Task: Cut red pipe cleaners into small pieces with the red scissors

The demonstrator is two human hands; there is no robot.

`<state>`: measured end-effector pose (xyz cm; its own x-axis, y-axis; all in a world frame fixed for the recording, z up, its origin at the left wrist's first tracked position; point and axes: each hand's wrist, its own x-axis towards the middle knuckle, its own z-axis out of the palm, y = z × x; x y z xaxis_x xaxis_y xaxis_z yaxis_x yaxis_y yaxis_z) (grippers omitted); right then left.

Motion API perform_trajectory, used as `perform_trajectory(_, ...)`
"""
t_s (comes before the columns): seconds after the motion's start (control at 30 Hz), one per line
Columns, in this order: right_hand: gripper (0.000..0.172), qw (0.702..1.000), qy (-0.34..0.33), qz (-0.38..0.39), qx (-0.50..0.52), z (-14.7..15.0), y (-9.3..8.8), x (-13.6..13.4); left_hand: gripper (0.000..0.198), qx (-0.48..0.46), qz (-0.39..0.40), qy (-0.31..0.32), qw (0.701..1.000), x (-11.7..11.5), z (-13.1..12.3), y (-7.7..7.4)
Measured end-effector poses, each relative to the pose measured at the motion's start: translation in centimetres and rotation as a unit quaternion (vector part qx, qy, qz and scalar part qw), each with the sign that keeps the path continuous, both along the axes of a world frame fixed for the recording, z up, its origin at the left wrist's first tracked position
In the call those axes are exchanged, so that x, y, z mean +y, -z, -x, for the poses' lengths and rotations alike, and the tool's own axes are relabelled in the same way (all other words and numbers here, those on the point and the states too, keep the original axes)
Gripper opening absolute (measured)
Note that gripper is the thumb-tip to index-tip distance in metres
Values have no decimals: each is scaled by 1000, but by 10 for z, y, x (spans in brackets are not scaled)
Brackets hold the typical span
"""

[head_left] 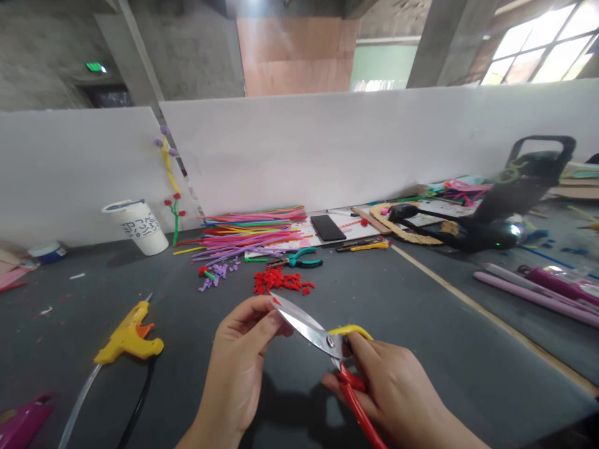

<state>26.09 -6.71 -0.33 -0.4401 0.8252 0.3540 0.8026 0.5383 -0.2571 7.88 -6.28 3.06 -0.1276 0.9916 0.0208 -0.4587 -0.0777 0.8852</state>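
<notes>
My right hand (388,380) grips scissors (309,327) by their red and yellow handles, with the silver blades pointing up and left, nearly closed. At the blade tips, my left hand (248,349) is pinched around a red pipe cleaner (270,292), of which only a small end shows; the fingers and blades hide the rest. Just beyond the tips lies a pile of short red pipe cleaner pieces (281,282). To its left is a smaller group of purple pieces (218,274). Pliers with teal handles (299,259) rest behind the red pile.
A yellow glue gun (128,337) lies at left, its cord running forward. Behind are a white cup (138,227), long coloured pipe cleaners (253,231), a black phone (327,228) and a yellow utility knife (369,246). A black lamp-like device (496,212) stands at right. White panels (327,149) border the table.
</notes>
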Motion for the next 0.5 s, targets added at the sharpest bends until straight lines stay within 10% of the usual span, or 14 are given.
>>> perform_trajectory(0.5, 35, 999, -3, -42, 7, 0, 4, 0, 4, -6, -8, -7, 1000, 2, 0, 3)
